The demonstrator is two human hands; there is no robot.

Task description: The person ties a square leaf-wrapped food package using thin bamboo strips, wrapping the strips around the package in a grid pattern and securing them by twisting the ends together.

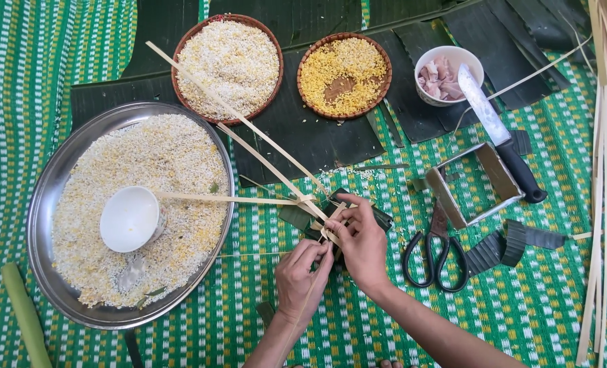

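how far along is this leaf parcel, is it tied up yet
Done: the leaf parcel is folded shut, with bamboo strips already crossed over it. In hand: left hand and right hand are working the strips at the crossing. Left: long strip ends still stick out untrimmed; scissors lie beside.

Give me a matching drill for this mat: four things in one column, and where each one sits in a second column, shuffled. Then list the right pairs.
Things:
1. White bowl
2. Knife
3. Scissors
4. Leaf parcel

Places:
A. Blade resting across the small bowl of meat
B. On the mat, just right of the right hand
C. On the rice in the metal tray
D. Under both hands, crossed by bamboo strips

Pairs: 1-C, 2-A, 3-B, 4-D
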